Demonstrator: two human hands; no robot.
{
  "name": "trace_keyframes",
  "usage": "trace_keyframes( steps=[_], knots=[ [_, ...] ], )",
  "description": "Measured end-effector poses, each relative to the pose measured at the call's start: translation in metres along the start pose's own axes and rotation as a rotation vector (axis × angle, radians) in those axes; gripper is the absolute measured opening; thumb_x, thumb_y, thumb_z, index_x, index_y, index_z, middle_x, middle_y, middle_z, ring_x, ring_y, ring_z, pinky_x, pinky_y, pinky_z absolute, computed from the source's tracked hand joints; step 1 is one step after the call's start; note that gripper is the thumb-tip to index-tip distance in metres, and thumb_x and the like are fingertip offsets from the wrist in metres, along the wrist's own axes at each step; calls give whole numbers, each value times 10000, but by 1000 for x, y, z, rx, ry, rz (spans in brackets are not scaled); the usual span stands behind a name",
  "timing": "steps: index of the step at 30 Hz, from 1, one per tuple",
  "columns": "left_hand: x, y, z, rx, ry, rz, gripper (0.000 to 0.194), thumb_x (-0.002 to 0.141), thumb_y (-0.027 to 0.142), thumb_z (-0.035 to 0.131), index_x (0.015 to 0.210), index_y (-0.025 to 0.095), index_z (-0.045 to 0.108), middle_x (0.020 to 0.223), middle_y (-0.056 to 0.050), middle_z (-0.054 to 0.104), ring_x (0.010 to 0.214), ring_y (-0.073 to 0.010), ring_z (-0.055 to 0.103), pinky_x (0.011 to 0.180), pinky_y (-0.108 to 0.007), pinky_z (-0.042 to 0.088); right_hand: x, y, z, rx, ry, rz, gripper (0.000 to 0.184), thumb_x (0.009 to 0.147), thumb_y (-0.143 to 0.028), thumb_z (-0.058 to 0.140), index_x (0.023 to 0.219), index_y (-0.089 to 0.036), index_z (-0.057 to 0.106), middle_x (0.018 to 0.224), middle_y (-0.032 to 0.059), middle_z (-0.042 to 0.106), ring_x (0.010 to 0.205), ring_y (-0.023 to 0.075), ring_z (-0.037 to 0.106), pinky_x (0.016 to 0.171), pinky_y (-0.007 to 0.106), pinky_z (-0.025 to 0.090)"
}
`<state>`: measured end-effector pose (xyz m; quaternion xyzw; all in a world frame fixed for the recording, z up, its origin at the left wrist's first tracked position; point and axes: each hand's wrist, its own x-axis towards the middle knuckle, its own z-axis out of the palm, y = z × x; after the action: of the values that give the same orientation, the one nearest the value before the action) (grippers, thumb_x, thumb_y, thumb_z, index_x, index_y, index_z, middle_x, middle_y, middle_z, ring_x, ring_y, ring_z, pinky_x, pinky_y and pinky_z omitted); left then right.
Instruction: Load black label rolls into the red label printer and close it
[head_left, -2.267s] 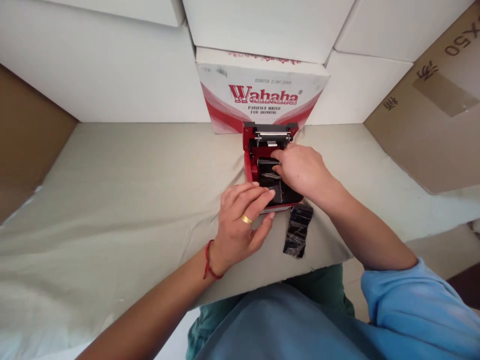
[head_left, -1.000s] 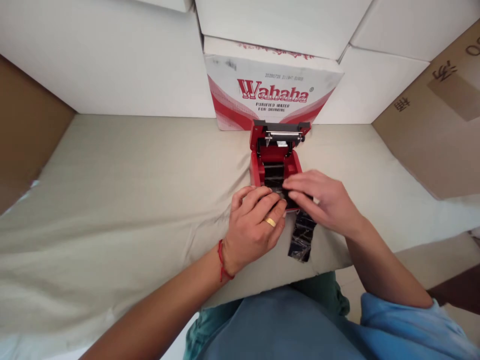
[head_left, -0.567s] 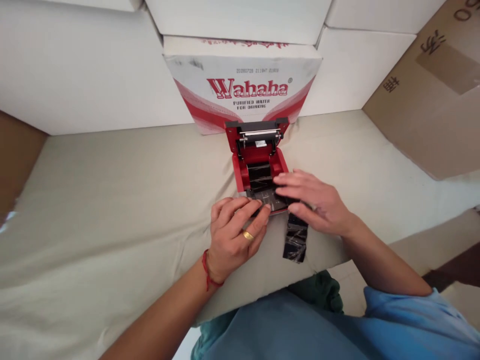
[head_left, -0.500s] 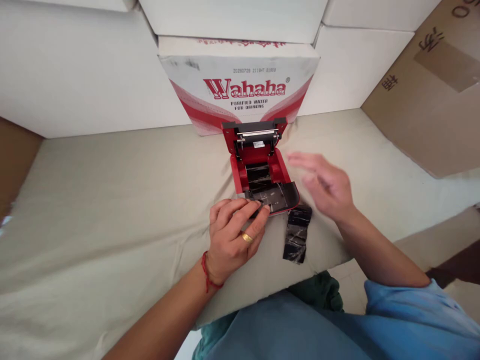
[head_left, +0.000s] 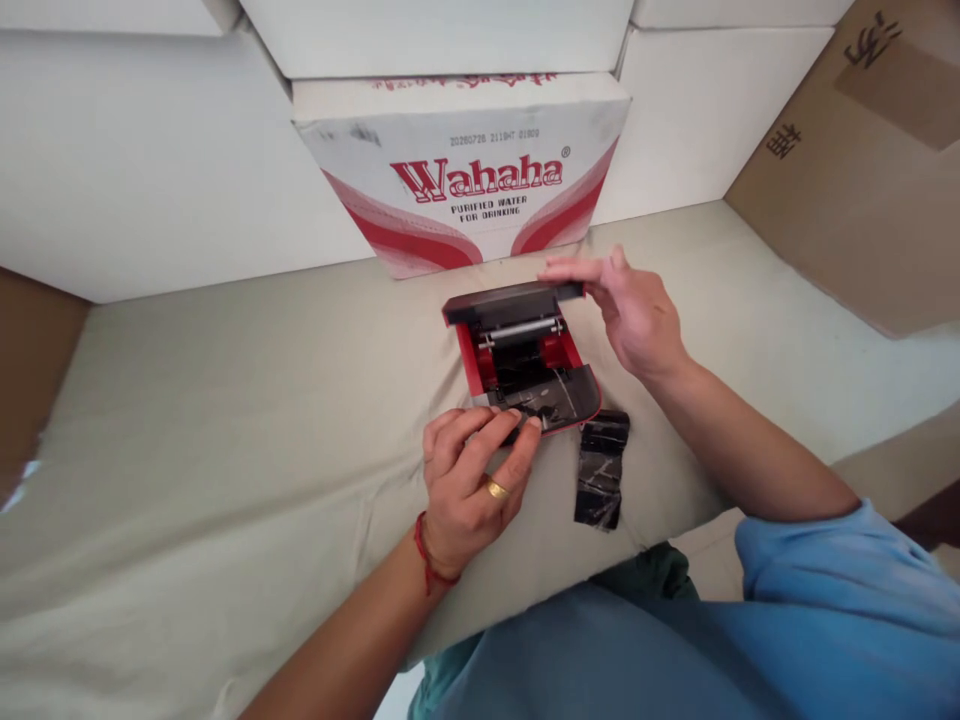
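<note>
1. Two bare hands work at a small red-and-black box-shaped device (head_left: 466,350), which sits on the counter (head_left: 262,420), a surface spread with wrinkled pale greenish cloth, near its front edge.
2. The left hand (head_left: 472,475) is bent, fingers close together, with its fingertips touching the device's near edge; whether it pinches anything there cannot be told. It bears a gold-coloured ring (head_left: 496,489), and a red cord bracelet (head_left: 430,560) circles the wrist.
3. The right hand (head_left: 634,315) is spread rather than clenched, its extended fingers lying against the right end of the device's black, red-edged lid (head_left: 499,305).
4. That lid slants partway over the red interior, and a silvery metal rod (head_left: 521,331) shows beneath it.
5. Glossy, creased black film (head_left: 559,395) covers the device's near part, by the left fingertips.
6. One separate-looking strip of crinkled shiny black film (head_left: 602,470) lies on the cloth just beside the device's near right corner.
7. Behind the device stands a white-and-red cardboard carton (head_left: 480,180) printed "Wahaha", with large plain white boxes (head_left: 150,160) around it.
8. A brown cardboard box (head_left: 847,220) with black characters stands at the right.
</note>
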<state>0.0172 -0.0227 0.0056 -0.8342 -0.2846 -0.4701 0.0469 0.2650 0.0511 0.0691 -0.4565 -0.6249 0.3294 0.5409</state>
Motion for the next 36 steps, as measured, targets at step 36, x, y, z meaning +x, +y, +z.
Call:
trace_keyframes(
  steps=[36],
  knots=[
    [7,-48,4,-633,47,-556,303,1027,334,708,1311,353,812,1370,-48,818,1437,-290,686,1290,-530,514,-87,26,-3,-448,-136,-709,430,1120,-514,594,1443,-311,792,1416,74,853,1348,309,730,1194,571,596]
  ],
)
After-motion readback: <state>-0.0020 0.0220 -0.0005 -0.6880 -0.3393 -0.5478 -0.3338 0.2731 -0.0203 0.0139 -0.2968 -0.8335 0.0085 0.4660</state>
